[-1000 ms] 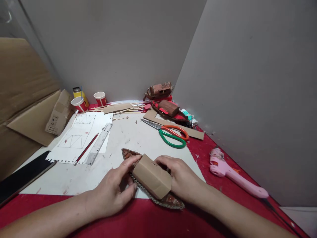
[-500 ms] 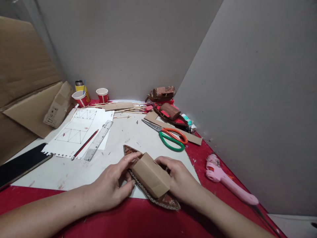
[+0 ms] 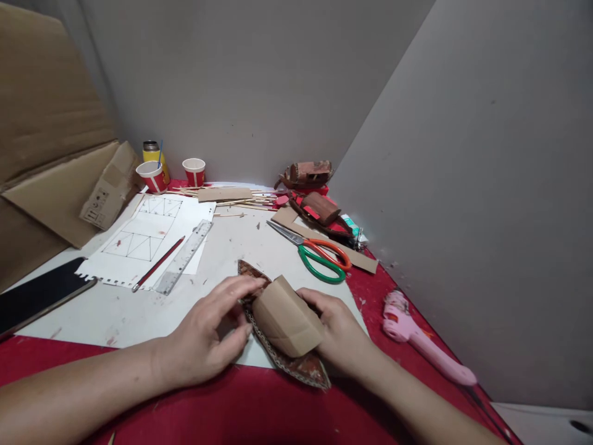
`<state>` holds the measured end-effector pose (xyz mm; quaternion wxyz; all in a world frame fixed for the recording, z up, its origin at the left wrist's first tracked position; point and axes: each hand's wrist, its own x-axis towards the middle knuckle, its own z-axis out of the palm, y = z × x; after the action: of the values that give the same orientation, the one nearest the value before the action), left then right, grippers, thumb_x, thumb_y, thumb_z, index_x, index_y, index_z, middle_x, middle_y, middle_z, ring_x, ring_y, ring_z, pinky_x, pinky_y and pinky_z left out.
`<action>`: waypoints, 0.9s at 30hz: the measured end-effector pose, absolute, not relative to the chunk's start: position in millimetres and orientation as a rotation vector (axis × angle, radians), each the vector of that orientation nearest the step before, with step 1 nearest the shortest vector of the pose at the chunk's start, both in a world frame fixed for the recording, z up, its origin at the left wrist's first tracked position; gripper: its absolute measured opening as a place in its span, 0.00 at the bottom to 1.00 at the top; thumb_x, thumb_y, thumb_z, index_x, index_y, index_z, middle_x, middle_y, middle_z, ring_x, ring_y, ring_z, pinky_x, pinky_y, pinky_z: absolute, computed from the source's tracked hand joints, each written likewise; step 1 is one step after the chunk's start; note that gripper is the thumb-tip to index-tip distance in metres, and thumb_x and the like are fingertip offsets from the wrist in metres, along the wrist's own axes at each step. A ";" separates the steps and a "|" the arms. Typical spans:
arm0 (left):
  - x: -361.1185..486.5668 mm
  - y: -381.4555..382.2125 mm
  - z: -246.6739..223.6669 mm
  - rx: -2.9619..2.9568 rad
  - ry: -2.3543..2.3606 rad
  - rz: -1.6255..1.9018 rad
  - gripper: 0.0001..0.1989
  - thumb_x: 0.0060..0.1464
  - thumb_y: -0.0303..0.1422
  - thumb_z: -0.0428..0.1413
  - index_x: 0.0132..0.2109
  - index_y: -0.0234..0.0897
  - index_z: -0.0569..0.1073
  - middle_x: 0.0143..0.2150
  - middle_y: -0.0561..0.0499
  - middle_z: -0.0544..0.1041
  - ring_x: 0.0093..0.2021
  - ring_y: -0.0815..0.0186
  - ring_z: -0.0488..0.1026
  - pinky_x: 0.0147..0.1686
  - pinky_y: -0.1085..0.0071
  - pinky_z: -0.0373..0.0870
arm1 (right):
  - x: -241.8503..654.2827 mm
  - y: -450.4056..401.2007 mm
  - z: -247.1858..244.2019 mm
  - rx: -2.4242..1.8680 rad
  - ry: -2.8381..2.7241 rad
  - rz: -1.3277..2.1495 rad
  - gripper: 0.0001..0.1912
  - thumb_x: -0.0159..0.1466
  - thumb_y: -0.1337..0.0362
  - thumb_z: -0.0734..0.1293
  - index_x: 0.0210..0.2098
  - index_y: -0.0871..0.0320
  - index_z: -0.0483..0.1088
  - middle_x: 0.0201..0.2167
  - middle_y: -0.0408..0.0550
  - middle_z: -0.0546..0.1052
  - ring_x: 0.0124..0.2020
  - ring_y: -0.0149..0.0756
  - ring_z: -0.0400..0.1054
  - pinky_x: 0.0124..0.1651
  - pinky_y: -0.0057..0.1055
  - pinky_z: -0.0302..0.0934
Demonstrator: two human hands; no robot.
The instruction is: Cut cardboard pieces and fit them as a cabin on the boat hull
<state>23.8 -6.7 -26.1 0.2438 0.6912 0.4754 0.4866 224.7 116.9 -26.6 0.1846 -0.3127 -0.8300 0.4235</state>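
A small model boat [image 3: 308, 371] of brown cardboard with corrugated edges lies at a slant near the table's front. Over its middle arches a bent piece of plain cardboard [image 3: 287, 318]. My left hand [image 3: 217, 327] holds the boat's left side, index finger on top by the cardboard piece and thumb low along the hull. On the far right, my right hand [image 3: 336, 324] is closed around the arched piece and the hull; its fingertips are mostly hidden behind the cardboard.
Scissors [image 3: 324, 256] lie beyond the boat, with a pink glue gun [image 3: 426, 340] at right. Two brown model boats [image 3: 319, 207] stand behind. At left are a ruler [image 3: 185, 256], a pencil [image 3: 157, 264], a drawing sheet [image 3: 130, 244], a phone [image 3: 41, 296] and paper cups [image 3: 193, 173].
The boat has turned slightly between my hands, its far tip shifting right and its near tip left. The arched cardboard has tilted a little with it. The head view has shifted slightly.
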 end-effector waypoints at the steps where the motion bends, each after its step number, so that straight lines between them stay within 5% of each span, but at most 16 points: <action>1: 23.8 -6.9 -24.5 1.837 1.321 1.368 0.30 0.59 0.21 0.51 0.64 0.50 0.60 0.61 0.45 0.65 0.36 0.72 0.72 0.39 0.71 0.73 | 224.7 116.8 -25.7 -0.891 -2.317 1.218 0.08 0.56 0.64 0.63 0.32 0.61 0.72 0.28 0.45 0.75 0.31 0.37 0.67 0.32 0.29 0.60; 6: 19.0 1.2 -19.2 1.257 1.487 1.592 0.21 0.61 0.30 0.55 0.60 0.45 0.64 0.53 0.47 0.69 0.36 0.71 0.71 0.38 0.70 0.73 | 225.3 118.3 -22.4 -0.919 -2.116 1.372 0.05 0.54 0.65 0.66 0.30 0.59 0.71 0.30 0.45 0.76 0.33 0.39 0.70 0.35 0.29 0.63; 12: 19.7 12.0 -24.2 0.709 1.134 1.438 0.22 0.63 0.40 0.55 0.62 0.42 0.63 0.50 0.45 0.74 0.45 0.62 0.75 0.45 0.63 0.74 | 222.9 117.0 -17.1 -0.896 -1.932 1.556 0.13 0.53 0.65 0.70 0.39 0.60 0.75 0.38 0.48 0.81 0.39 0.43 0.73 0.41 0.33 0.66; 20: 51.8 22.0 -19.0 0.487 0.816 1.215 0.27 0.66 0.48 0.44 0.63 0.35 0.66 0.53 0.35 0.78 0.44 0.55 0.79 0.44 0.59 0.74 | 220.9 112.8 -13.2 -0.836 -1.931 1.522 0.10 0.54 0.64 0.66 0.36 0.61 0.71 0.34 0.48 0.78 0.35 0.40 0.71 0.40 0.33 0.66; 27: 62.2 43.9 -9.8 0.351 0.847 1.250 0.28 0.66 0.48 0.44 0.63 0.33 0.67 0.48 0.38 0.82 0.48 0.55 0.79 0.52 0.58 0.71 | 225.0 116.9 -6.1 -0.801 -2.048 1.375 0.08 0.56 0.65 0.66 0.36 0.59 0.70 0.30 0.45 0.75 0.33 0.36 0.69 0.36 0.30 0.63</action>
<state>62.2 43.9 -9.8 0.7143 0.1583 0.3824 0.5644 225.0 116.9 -6.1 0.2707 -0.2973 -0.7601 0.5104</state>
